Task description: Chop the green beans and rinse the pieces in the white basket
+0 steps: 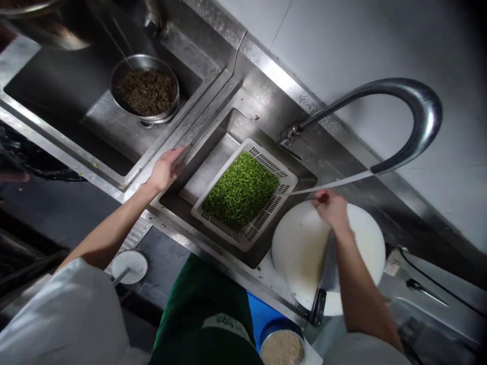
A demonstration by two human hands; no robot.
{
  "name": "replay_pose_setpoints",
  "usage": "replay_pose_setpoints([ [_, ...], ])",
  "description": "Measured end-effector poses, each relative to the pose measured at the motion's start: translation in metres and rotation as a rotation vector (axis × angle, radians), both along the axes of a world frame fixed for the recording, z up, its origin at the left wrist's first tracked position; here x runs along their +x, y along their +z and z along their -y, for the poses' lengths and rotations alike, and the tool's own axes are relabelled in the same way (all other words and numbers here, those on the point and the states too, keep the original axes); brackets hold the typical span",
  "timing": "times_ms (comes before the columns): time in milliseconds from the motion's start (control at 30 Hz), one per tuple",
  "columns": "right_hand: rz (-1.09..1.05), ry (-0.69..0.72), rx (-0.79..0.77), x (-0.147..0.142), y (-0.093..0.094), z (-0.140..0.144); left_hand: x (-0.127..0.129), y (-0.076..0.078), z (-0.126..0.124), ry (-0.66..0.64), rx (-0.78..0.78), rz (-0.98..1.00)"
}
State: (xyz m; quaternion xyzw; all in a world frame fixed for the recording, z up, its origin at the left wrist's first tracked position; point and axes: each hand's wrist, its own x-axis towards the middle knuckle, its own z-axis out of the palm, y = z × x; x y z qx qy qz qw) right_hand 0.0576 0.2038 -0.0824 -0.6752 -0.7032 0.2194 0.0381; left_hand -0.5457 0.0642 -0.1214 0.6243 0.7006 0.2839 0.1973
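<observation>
My left hand (166,170) rests at the steel rim between the two sinks, fingers stretched out and nothing in them. Chopped green vegetable pieces (240,190) fill a white slotted plastic basket (248,244), which sits in the sink on the right. Water streams from the curved faucet (426,116) into the basket's right corner. Above a round white cutting board (367,238), my right hand (332,209) is closed, with a small dark reddish bit at its fingers that I cannot make out. A knife with a black handle (318,306) lies on the board, its blade partly hidden by my right forearm.
In the left sink stands a metal bowl (173,109) of dark brown chopped food. A large metal pot (57,33) is at the upper left. Scissors or a small knife (428,292) lie at the right. Below are a container of pale grains (282,349) and a white round lid-like disc (131,267).
</observation>
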Motion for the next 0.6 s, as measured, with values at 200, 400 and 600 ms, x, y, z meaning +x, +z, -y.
replay_pose_setpoints([
  [200,-0.15,0.165,-0.264,-0.141,-0.076,0.09,-0.007,-0.032,-0.032,-0.28,-0.084,-0.191],
  [400,0.061,0.105,-0.6,-0.226,-0.174,0.115,-0.024,-0.049,-0.021,-0.373,-0.103,-0.3],
  [600,0.098,0.172,-0.395,-0.214,-0.226,0.11,-0.025,-0.059,-0.023,-0.377,-0.153,-0.404],
])
